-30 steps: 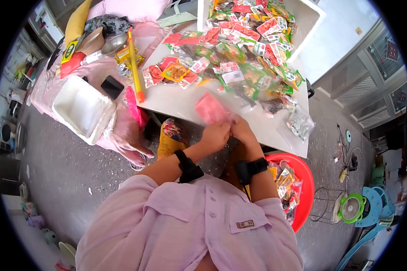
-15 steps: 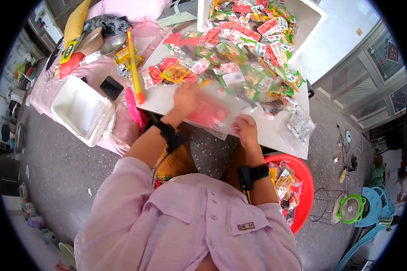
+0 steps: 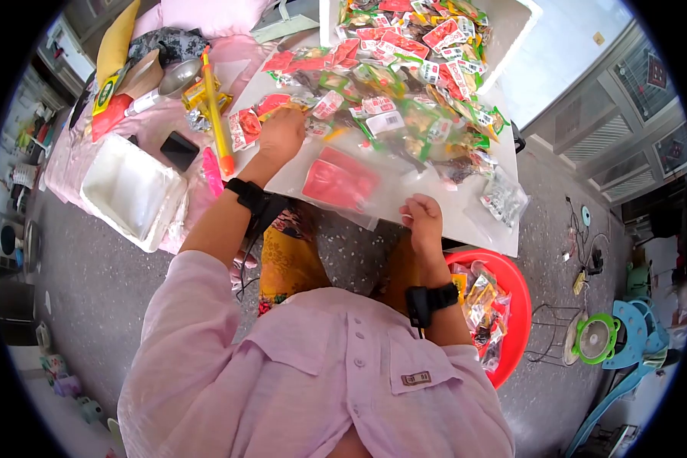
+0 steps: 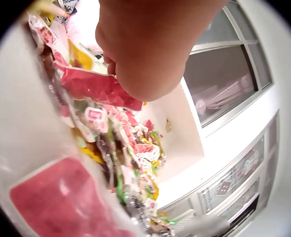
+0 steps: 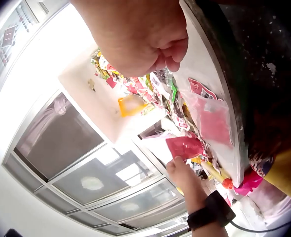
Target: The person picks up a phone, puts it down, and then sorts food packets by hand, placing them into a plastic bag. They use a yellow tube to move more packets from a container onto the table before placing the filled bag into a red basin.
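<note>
My left hand point(image 3: 282, 133) reaches to the left end of the heap of snack packets point(image 3: 378, 103). In the right wrist view that left hand point(image 5: 182, 175) pinches a red packet point(image 5: 185, 147), raised over the heap. The same red packet point(image 4: 93, 86) shows below the hand in the left wrist view. A clear plastic bag with a red packet in it point(image 3: 340, 179) lies flat near the table's front edge. To the right of this bag is my right hand point(image 3: 425, 217), its fingers loosely curled and nothing visible in them.
A white foam box point(image 3: 504, 46) full of packets stands at the back of the white table point(image 3: 466, 217). Clear plastic bags point(image 3: 504, 198) lie at the right. Below is a red basin point(image 3: 515, 328) of packets. Left are a foam tray point(image 3: 130, 191), phone point(image 3: 179, 150) and yellow tube point(image 3: 215, 114).
Both hands were together at the bag with the red packet. My left hand has let go, moved forward and left, and taken a red packet. The bag now lies flat, farther left.
</note>
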Tool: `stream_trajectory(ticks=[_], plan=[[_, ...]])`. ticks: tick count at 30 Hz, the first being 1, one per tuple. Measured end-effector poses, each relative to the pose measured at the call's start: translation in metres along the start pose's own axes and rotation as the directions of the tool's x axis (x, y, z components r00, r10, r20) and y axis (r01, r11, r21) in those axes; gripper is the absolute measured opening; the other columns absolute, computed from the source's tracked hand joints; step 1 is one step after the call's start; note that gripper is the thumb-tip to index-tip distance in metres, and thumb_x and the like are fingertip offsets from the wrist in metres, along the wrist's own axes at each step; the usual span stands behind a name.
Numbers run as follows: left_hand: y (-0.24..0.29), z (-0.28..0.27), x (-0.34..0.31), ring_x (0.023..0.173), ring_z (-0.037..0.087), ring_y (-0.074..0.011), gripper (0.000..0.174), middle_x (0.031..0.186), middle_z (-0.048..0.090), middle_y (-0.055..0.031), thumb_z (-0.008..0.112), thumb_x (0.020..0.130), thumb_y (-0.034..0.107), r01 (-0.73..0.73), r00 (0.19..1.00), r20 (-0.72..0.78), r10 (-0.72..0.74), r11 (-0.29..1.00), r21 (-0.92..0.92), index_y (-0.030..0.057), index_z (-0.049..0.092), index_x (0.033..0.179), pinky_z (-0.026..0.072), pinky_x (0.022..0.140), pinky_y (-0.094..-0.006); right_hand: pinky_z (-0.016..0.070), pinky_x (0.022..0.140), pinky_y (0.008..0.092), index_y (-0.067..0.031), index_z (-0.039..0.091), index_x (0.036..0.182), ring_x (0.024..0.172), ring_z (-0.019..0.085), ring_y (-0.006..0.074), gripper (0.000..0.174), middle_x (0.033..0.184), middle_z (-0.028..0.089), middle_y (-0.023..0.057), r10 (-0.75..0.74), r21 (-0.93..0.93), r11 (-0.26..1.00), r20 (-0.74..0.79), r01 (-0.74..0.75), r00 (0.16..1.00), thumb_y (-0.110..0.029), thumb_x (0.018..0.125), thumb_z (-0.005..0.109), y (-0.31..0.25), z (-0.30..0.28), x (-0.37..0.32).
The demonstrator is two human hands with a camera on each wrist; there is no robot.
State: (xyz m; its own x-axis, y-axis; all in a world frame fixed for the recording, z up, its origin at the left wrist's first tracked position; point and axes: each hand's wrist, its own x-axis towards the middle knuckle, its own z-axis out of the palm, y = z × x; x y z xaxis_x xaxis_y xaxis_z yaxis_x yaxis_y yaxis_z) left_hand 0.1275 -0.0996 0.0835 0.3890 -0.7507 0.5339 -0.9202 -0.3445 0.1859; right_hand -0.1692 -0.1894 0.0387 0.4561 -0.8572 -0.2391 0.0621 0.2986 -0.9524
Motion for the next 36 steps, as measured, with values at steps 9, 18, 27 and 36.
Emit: stream_trajectory(ticks=[9, 18, 27, 36], plan=[[0.036, -0.038, 0.004, 0.065, 0.051, -0.0161, 0.004, 0.069, 0.048, -0.0027, 0.046, 0.078, 0.009, 0.509, 0.776, 0.505, -0.378, -0.097, -0.855, 0.0071, 0.045, 0.074, 0.0444, 0.06, -0.0316, 0.0403, 0.056, 0.0208, -0.0048, 0.049, 0.092, 0.068, 0.054, 0.0111, 0.017, 0.076, 0.054, 0.0022, -0.042, 0.064, 0.997, 0.028, 0.041, 0.999, -0.008, 0.076, 0.053, -0.019, 0.008, -0.014], [0.077, -0.034, -0.023, 0.078, 0.052, -0.0198, 0.008, 0.086, 0.05, -0.0051, 0.047, 0.079, 0.005, 0.507, 0.711, 0.684, -0.163, -0.555, -0.659, 0.0094, 0.041, 0.082, 0.045, 0.069, -0.0367, 0.0434, 0.06, 0.0228, -0.0049, 0.046, 0.096, 0.073, 0.054, 0.0125, 0.016, 0.087, 0.054, 0.0038, 0.032, 0.208, 0.976, 0.167, -0.067, 0.985, -0.013, 0.082, 0.048, -0.028, 0.011, -0.021], [0.124, -0.023, -0.054, 0.076, 0.055, -0.0168, 0.003, 0.087, 0.054, -0.006, 0.046, 0.081, 0.008, 0.496, 0.686, 0.718, -0.117, -0.647, -0.58, 0.0091, 0.044, 0.083, 0.0464, 0.07, -0.0371, 0.0458, 0.067, 0.0291, -0.0056, 0.044, 0.099, 0.081, 0.054, 0.016, 0.02, 0.091, 0.054, 0.0057, -0.031, 0.444, 0.886, 0.345, -0.134, 0.938, -0.015, 0.082, 0.049, -0.028, 0.003, -0.022], [0.146, -0.042, -0.034, 0.072, 0.054, -0.0181, 0.015, 0.079, 0.055, -0.0071, 0.046, 0.079, 0.015, 0.158, 0.724, 0.484, 0.492, 0.564, -0.81, 0.0031, 0.051, 0.086, 0.0416, 0.062, -0.0302, 0.041, 0.068, 0.0229, -0.0025, 0.047, 0.099, 0.08, 0.05, 0.0108, 0.024, 0.087, 0.053, 0.0029, -0.12, -0.065, 0.981, 0.54, 0.184, 0.833, -0.008, 0.077, 0.054, -0.062, -0.025, -0.037]])
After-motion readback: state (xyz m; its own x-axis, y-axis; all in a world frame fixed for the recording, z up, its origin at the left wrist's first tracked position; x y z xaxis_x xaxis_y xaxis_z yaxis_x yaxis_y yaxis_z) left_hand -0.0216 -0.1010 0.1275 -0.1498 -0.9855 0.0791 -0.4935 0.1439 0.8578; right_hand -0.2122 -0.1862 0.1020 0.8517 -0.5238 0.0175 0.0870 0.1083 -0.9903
